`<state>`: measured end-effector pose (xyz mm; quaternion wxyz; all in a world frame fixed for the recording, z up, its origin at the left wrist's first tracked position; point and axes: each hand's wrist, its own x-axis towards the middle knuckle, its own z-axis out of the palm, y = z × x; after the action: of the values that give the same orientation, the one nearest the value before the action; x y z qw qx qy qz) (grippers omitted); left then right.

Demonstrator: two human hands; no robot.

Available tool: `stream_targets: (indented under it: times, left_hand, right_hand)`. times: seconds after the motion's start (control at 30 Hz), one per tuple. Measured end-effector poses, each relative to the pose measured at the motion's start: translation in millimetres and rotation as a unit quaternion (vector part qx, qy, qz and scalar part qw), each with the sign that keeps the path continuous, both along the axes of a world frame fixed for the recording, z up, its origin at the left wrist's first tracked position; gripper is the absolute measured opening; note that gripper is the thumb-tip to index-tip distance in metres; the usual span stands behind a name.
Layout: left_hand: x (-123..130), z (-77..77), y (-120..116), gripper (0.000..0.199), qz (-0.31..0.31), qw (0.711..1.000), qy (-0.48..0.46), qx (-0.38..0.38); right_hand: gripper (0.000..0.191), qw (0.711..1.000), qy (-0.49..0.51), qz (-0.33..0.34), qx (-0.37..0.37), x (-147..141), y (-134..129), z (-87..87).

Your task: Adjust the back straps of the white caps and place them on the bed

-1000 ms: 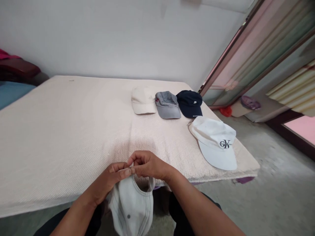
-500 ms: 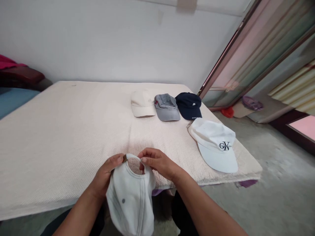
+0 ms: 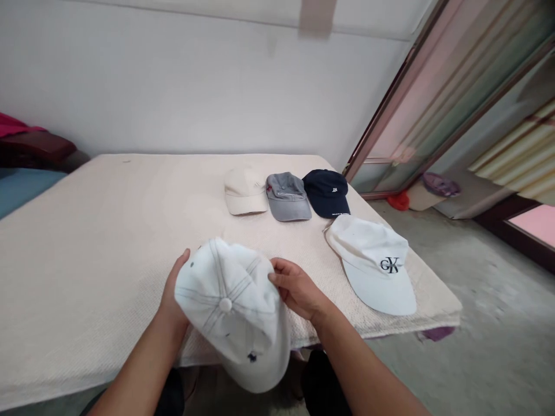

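Between my two hands is a white baseball cap (image 3: 229, 300) with a button on its crown and a small dark emblem above the brim, which points down toward me. My left hand (image 3: 173, 292) grips the cap's left side, its fingers mostly hidden behind the fabric. On the right side, my right hand (image 3: 295, 286) pinches the edge of the cap between thumb and fingers. The cap is held over the front edge of the bed-like surface (image 3: 108, 277). To the right, a white cap with dark letters (image 3: 373, 263) lies brim toward me.
Farther back sit a cream cap (image 3: 245, 190), a grey cap (image 3: 288, 196) and a navy cap (image 3: 326, 192) in a row. A white wall (image 3: 195, 86) stands behind. Right of the surface are the concrete floor (image 3: 498, 289) and a bin (image 3: 429, 193).
Both hands have raised and turned the held cap. Its back opening faced up before; now the crown top and brim show. The other caps lie as before, the view having tilted slightly.
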<state>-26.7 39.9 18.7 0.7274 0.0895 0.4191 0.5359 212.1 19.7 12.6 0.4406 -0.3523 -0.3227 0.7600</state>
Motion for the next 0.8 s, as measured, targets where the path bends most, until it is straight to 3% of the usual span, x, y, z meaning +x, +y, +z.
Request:
stream_targets:
  times: [0.07, 0.17, 0.33, 0.57, 0.8]
  left_hand:
    - [9.8, 0.0, -1.9, 0.036, -0.032, 0.999, -0.026, -0.035]
    - [27.9, -2.5, -7.1, 0.046, -0.057, 0.997, -0.046, -0.028]
    - [57.6, -17.1, -10.7, 0.026, -0.122, 0.992, -0.008, 0.039]
    - [83.5, -18.3, 5.5, 0.027, -0.051, 0.993, 0.05, 0.097]
    - [98.8, -33.9, 19.8, 0.019, 0.016, 0.997, 0.066, 0.042]
  right_hand:
    - [0.019, 0.997, 0.014, -0.077, 0.004, 6.5, 7.2, 0.2]
    - [0.017, 0.987, 0.013, -0.16, 0.02, 18.4, 18.8, 0.3]
    - [0.02, 0.964, 0.001, -0.262, 0.053, 32.5, 38.5, -2.6]
    - [0.04, 0.951, -0.007, -0.291, 0.106, 43.2, 59.7, -3.5]
    - [0.053, 0.946, -0.15, -0.286, -0.006, 60.6, 72.1, -38.8]
